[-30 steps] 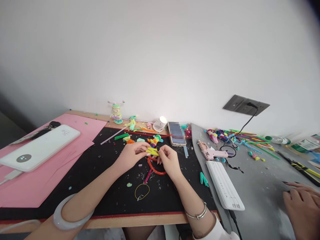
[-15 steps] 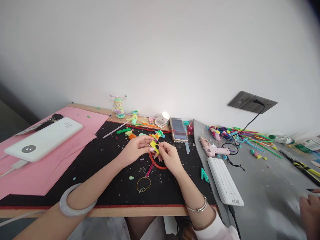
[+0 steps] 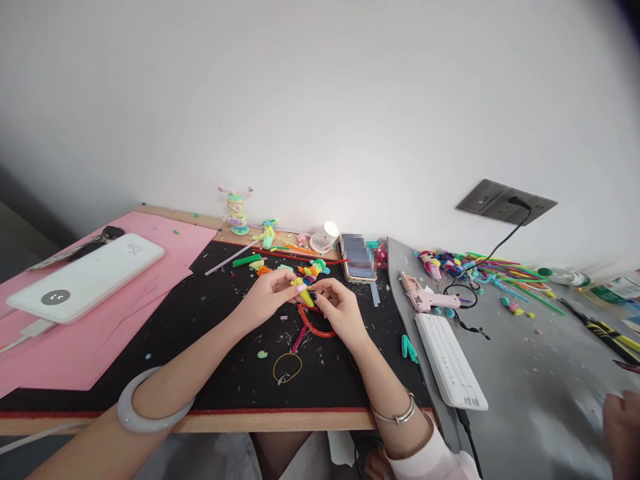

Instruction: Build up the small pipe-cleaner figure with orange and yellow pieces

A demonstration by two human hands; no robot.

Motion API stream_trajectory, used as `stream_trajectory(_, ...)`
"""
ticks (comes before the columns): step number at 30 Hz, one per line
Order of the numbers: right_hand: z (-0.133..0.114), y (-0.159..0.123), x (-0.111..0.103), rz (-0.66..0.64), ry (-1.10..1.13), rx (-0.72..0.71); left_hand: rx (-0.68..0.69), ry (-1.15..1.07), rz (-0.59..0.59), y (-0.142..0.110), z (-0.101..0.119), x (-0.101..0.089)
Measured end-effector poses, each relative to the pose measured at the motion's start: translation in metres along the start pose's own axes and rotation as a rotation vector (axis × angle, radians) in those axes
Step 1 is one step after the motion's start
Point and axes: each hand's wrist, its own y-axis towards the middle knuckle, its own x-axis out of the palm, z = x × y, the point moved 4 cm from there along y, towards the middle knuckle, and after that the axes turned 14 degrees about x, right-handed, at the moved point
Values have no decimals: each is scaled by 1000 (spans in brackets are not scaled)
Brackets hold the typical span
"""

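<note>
A small bundle of yellow pipe cleaner [image 3: 302, 293] is pinched between the fingertips of my left hand [image 3: 275, 293]. My right hand [image 3: 340, 308] grips its other end with thumb and forefinger, so both hands meet over the black mat [image 3: 220, 360]. Just below lies a red curved ring [image 3: 317, 329], partly covered by my right hand. A pink strip [image 3: 299, 340] and a thin yellowish loop [image 3: 287, 369] sit closer to the mat's front edge. Beyond my fingers is a small colourful figure [image 3: 316, 268].
A paper cup [image 3: 325, 237] and phone [image 3: 359, 257] stand at the back. Pink sheets [image 3: 100, 347] and a white power bank [image 3: 90, 277] lie left. A glue gun [image 3: 425, 297], another power bank [image 3: 450, 363] and pliers [image 3: 607, 333] lie right, near another person's hand [image 3: 621, 423].
The yellow bundle has turned and moved slightly left and down between my fingers. My left thumb now presses across it. The other person's hand at the right has shifted a little.
</note>
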Motion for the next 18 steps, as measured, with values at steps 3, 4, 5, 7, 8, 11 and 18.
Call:
stream_trajectory(3, 2, 0, 3, -47, -53, -9, 28, 17, -6, 0, -1, 0)
stream_trajectory(4, 3, 0, 4, -62, -59, 0, 27, 11, -12, 0, -1, 1)
stream_trajectory(5, 5, 1, 5, -71, -59, 12, 17, 2, -18, 0, -2, 1)
stream_trajectory(7, 7, 1, 5, -67, -45, 36, -11, -14, -20, 0, -4, 2)
stream_trajectory(8, 8, 2, 5, -58, -33, 46, -25, -18, -14, 0, -4, 2)
stream_trajectory(11, 7, 2, 3, -32, 8, 59, -31, -23, 12, 1, -3, 1)
stream_trajectory(18, 4, 2, 5, -101, 162, 119, 21, -41, -58, 0, -2, 3)
